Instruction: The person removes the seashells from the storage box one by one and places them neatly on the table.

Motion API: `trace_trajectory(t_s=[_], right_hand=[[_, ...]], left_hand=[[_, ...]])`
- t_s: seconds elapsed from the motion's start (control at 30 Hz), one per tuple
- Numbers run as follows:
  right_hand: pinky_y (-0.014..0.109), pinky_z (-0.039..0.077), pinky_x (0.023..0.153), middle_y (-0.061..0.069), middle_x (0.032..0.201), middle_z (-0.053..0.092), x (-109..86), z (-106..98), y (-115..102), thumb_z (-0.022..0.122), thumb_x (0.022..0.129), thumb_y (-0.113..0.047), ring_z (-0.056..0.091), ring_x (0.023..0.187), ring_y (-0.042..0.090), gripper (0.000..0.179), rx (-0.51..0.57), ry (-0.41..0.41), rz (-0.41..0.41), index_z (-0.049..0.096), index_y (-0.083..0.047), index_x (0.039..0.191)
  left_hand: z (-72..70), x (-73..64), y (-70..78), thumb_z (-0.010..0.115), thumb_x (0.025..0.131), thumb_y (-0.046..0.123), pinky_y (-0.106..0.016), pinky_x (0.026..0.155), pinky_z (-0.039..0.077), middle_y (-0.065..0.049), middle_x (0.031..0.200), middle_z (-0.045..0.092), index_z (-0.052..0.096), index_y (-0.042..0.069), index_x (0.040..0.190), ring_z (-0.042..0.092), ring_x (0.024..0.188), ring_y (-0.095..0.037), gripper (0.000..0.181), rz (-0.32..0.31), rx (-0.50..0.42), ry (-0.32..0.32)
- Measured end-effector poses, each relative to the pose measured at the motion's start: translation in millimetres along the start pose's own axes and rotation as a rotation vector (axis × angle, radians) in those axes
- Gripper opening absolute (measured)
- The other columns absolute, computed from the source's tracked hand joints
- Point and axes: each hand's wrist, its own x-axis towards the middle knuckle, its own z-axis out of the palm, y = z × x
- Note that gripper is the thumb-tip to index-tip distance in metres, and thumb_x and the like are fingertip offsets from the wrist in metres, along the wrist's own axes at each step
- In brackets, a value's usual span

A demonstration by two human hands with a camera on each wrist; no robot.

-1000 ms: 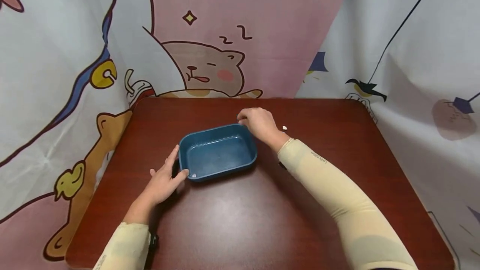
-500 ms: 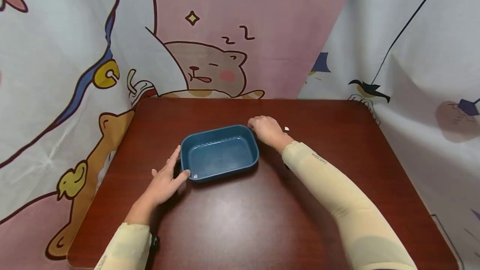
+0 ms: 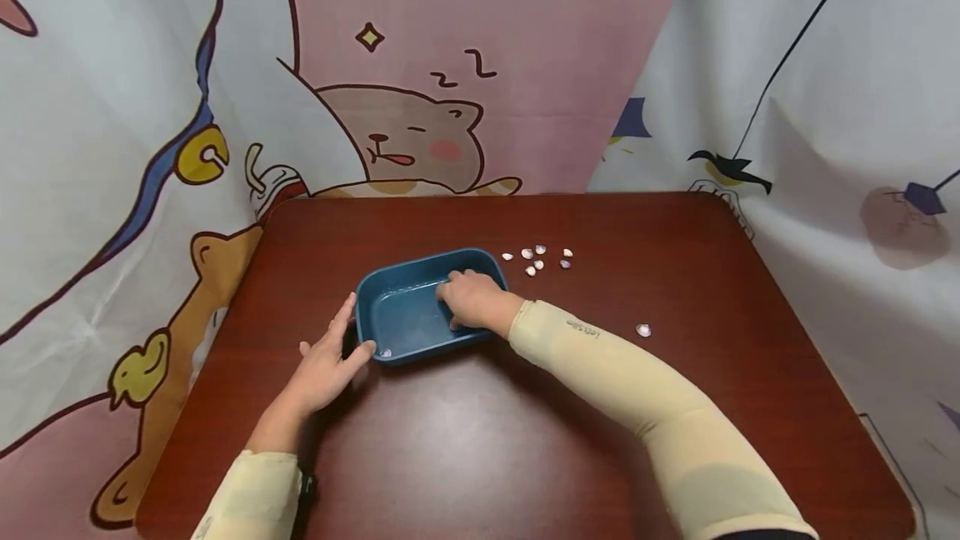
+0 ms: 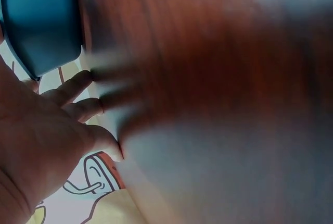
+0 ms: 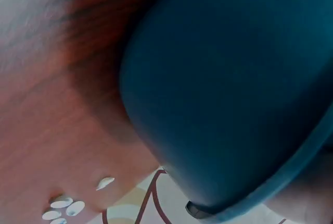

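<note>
A deep blue rectangular tray [image 3: 420, 348] sits on the table left of centre, its inside partly covered by my right hand. My left hand [image 3: 326, 365] rests at its left end, fingers extended along the wall and thumb at the near corner of the rim. In the left wrist view the fingers of the left hand [image 4: 41, 140] stretch out beside the tray [image 4: 44, 15]. My right hand [image 3: 476, 298] reaches inside the tray with fingers bent downward; I cannot tell what it holds. One small pale seashell [image 3: 386, 353] lies in the tray's near left corner.
Several small white and purplish seashells [image 3: 527, 254] lie scattered beyond the tray's right end. A single shell [image 3: 643, 330] lies farther right, beyond the right sleeve [image 3: 592, 357]. The dark red table [image 3: 465, 440] is bordered by a cartoon-printed curtain [image 3: 555, 65].
My right hand has gone from beyond the tray's far right corner into the tray. Several shells that the hand and sleeve covered now show. The left hand stays at the tray's left end.
</note>
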Motion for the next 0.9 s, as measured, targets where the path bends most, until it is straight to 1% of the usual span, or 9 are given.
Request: trace_trajectory(t_s=[0.13,0.2,0.27,0.37,0.47,0.57,0.67,0.77,0.9], right_hand=[[0.035,0.058,0.085,0.005,0.107,0.075,10.4,8.2,-10.0,0.076,0.100,-0.017,0.065,0.094,0.017,0.009,0.000,0.032,0.062,0.078,-0.017,0.109],[0.034,0.054,0.078,0.005,0.096,0.075,12.6,11.4,-12.2,0.069,0.102,-0.010,0.059,0.083,0.016,0.012,0.044,0.079,0.045,0.076,-0.014,0.094],[0.034,0.053,0.077,0.005,0.096,0.076,12.1,13.7,-13.7,0.066,0.102,-0.008,0.059,0.082,0.015,0.015,0.102,0.116,0.029,0.076,-0.013,0.092],[0.035,0.057,0.086,0.007,0.112,0.074,12.3,16.3,-13.4,0.071,0.103,-0.017,0.065,0.099,0.019,0.009,0.137,0.154,0.061,0.075,-0.011,0.110],[0.039,0.057,0.103,0.010,0.137,0.066,15.9,16.3,-13.2,0.076,0.101,-0.033,0.063,0.125,0.027,0.044,0.133,0.161,0.141,0.066,-0.012,0.138],[0.041,0.053,0.112,0.009,0.152,0.060,22.2,15.2,-19.7,0.071,0.104,-0.041,0.056,0.138,0.029,0.057,0.105,0.115,0.157,0.058,-0.014,0.152],[0.041,0.052,0.113,0.006,0.152,0.062,26.9,15.6,-34.2,0.066,0.107,-0.041,0.056,0.139,0.028,0.049,0.050,0.062,0.089,0.063,-0.017,0.149],[0.038,0.046,0.119,0.002,0.157,0.061,31.1,18.5,-52.4,0.063,0.109,-0.038,0.054,0.146,0.025,0.043,0.009,0.032,-0.069,0.066,-0.021,0.148],[0.034,0.039,0.126,0.000,0.165,0.052,33.7,22.1,-67.9,0.063,0.109,-0.032,0.049,0.154,0.022,0.042,0.048,-0.008,-0.280,0.065,-0.023,0.150]], left_hand=[[2.3,-0.3,-2.5,0.055,0.107,0.050,-0.091,0.114,-0.002,-0.023,0.172,0.035,-0.004,0.034,0.173,0.029,0.158,-0.055,0.090,-0.009,-0.009,0.002],[1.5,-1.2,-4.3,0.055,0.107,0.050,-0.091,0.114,-0.003,-0.023,0.172,0.035,-0.004,0.034,0.173,0.026,0.160,-0.055,0.090,-0.017,-0.009,0.012],[0.5,-2.1,-5.2,0.055,0.107,0.049,-0.091,0.114,-0.002,-0.024,0.172,0.036,-0.003,0.032,0.173,0.025,0.160,-0.055,0.090,-0.020,-0.007,0.015],[-0.6,-2.2,-4.9,0.055,0.107,0.049,-0.092,0.113,-0.002,-0.024,0.172,0.035,-0.002,0.031,0.174,0.024,0.160,-0.056,0.090,-0.017,-0.005,0.010],[-0.9,-1.4,-3.6,0.055,0.107,0.048,-0.092,0.113,-0.002,-0.023,0.172,0.035,-0.002,0.030,0.174,0.025,0.160,-0.056,0.089,-0.014,-0.002,0.002],[-0.4,-0.1,-1.8,0.054,0.107,0.048,-0.092,0.113,-0.001,-0.024,0.172,0.034,-0.002,0.030,0.174,0.028,0.158,-0.056,0.089,-0.015,0.005,-0.011],[0.8,0.8,0.2,0.054,0.107,0.049,-0.093,0.112,-0.001,-0.025,0.173,0.033,-0.004,0.031,0.174,0.029,0.158,-0.057,0.090,-0.019,0.007,-0.028],[1.1,0.7,0.8,0.053,0.108,0.049,-0.093,0.112,-0.002,-0.025,0.173,0.032,-0.004,0.029,0.174,0.026,0.159,-0.058,0.089,-0.017,0.005,-0.032],[3.4,1.6,-1.9,0.050,0.109,0.048,-0.094,0.111,-0.003,-0.023,0.174,0.032,-0.002,0.028,0.174,0.023,0.159,-0.058,0.086,0.011,0.001,-0.022]])
